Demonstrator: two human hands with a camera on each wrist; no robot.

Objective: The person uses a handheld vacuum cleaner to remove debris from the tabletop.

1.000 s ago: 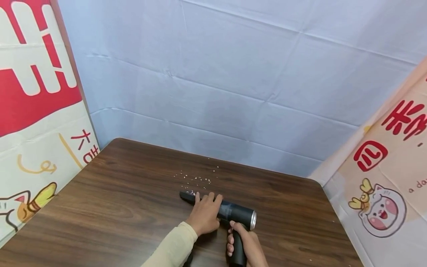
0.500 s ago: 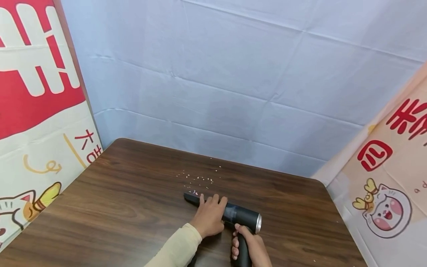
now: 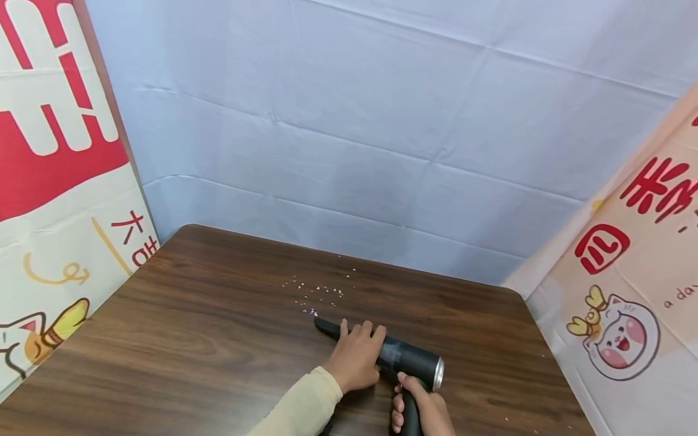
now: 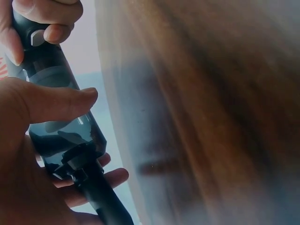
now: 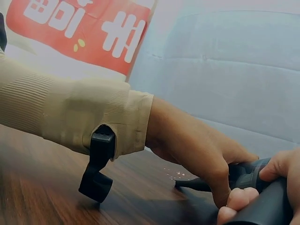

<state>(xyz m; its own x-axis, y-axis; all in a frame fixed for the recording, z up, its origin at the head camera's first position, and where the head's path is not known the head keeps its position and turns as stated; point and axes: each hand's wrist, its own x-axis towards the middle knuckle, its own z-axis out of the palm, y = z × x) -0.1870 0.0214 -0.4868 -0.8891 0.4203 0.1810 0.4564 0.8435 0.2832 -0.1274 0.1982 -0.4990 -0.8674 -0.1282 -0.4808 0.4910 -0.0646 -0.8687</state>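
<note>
A black handheld vacuum with a pistol handle, a silver rear end and a long narrow nozzle lies low over the wooden table, pointing left. My left hand holds its barrel near the front. In the left wrist view, the thumb crosses the see-through dust cup and the fingers show on its far side. The handle is gripped by my right hand, partly cut off at the frame's bottom. Pale crumbs are scattered beyond the nozzle tip, with a small colourful cluster close to it.
The brown table ends at a pale cloth backdrop behind. Printed banners hang on the left and right. A few specks lie at the table's right front. A black strap piece hangs from the left sleeve.
The vacuum has shifted to the right with both hands on it. Its nozzle tip has drawn away from the colourful cluster, which now lies just ahead of it. The scattered crumbs look unmoved.
</note>
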